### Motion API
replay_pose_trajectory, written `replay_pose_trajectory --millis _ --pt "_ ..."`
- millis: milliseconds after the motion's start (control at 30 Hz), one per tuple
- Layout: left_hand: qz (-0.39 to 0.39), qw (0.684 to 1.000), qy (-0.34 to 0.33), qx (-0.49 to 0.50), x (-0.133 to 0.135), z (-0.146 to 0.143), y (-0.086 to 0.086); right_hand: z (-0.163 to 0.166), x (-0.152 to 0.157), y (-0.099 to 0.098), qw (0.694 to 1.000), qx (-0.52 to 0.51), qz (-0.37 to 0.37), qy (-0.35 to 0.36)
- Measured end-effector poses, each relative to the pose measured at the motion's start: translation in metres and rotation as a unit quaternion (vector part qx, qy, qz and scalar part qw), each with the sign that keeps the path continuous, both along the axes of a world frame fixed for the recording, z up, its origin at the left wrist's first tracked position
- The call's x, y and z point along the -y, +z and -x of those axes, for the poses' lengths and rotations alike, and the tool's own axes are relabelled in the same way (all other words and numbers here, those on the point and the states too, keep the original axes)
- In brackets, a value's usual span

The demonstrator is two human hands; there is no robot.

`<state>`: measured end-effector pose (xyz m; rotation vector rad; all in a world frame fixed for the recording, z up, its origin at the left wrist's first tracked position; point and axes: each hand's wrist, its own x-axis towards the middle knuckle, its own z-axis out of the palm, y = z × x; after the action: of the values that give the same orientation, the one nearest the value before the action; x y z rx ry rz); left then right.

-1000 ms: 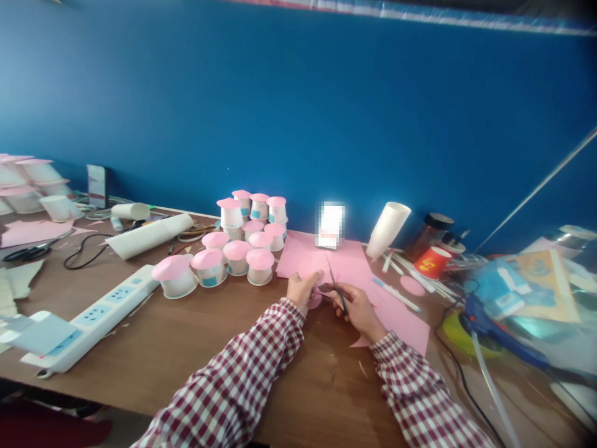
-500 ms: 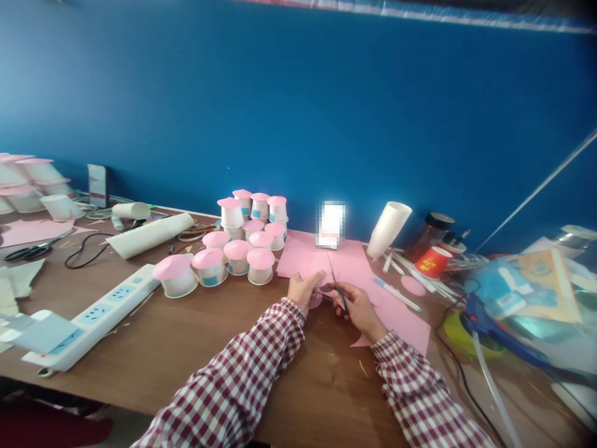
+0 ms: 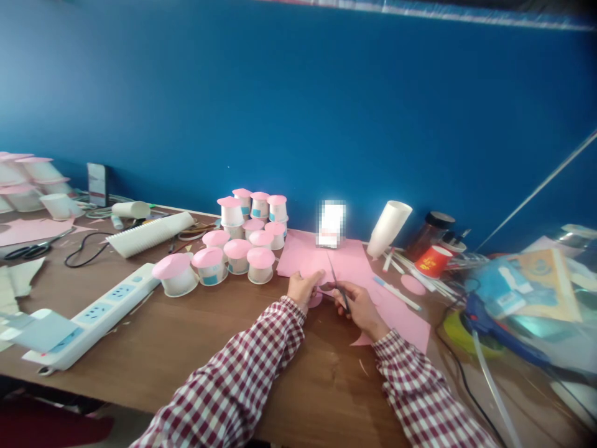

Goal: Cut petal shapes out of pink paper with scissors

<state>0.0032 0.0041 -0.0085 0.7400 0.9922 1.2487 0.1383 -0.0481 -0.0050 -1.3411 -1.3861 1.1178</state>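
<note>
Little is changed within the second: pink paper stays pinched in the left hand, scissors gripped in the right hand; cutting is judged unfinished.

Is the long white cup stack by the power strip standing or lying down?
Lying down: the cup stack rests lengthwise on the table.

Capped cups block left; near tabletop open.

We see a pink paper cutout, seemingly rounded, pinched in the left hand just above the brown table, nearer its back edge. Slim dark scissors, gripped by the right hand, point toward the wall, blades meeting the paper.
</note>
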Motion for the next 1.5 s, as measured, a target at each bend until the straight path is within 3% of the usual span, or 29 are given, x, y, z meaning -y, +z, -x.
replay_pose_trajectory --millis 1500 --pt "0.016 0.999 -0.025 -0.016 -0.003 0.005 0.003 -0.004 0.002 0.014 0.999 0.023 -0.013 0.026"
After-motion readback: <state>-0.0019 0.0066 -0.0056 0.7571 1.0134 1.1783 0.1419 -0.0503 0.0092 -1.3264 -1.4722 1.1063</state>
